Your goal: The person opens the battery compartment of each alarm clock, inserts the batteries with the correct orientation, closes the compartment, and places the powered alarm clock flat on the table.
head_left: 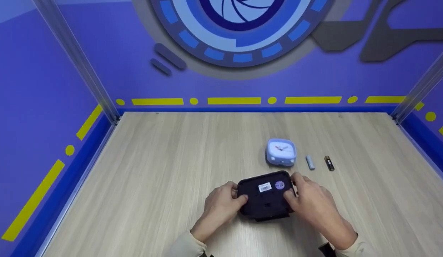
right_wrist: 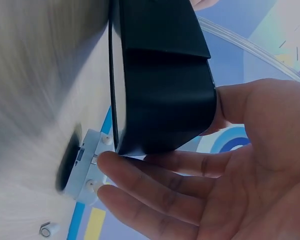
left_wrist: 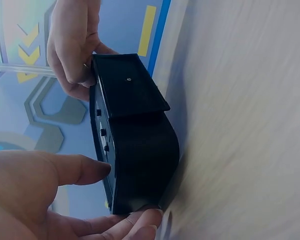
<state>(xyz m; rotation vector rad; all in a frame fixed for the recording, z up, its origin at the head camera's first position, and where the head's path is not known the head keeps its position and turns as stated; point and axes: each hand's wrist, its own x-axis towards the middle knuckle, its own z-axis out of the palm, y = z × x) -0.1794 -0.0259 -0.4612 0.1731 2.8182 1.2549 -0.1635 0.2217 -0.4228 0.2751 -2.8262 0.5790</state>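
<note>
While looking down at the near part of the bench (head_left: 153, 171), watching a black box (head_left: 255, 201) held tilted between two hands, with its labelled back turned up. Pinched at one end by the left hand (head_left: 221, 205), thumb over the back, fingers curled beneath; gripped at the other end by the right hand (head_left: 314, 200), thumb on the back too, fingers round the outer edge. Apparently raised, though cannot tell for sure whether touching wood anywhere. Looks like an inspecting step, with back and flap (left_wrist: 132, 85) on show. Next, probably calls for a firm left grip and a freed right thumb to try that flap, without letting the box slip. Plenty of open room leftward, right out to the side wall (head_left: 35, 117). Tighter ahead: just past the far edge, the small blue clock (head_left: 281, 153), then rightward a pale battery (head_left: 310, 163) and a black battery (head_left: 329, 163). Better to swing left or pull back than push forward. Well apart from the back edge, too.
</note>
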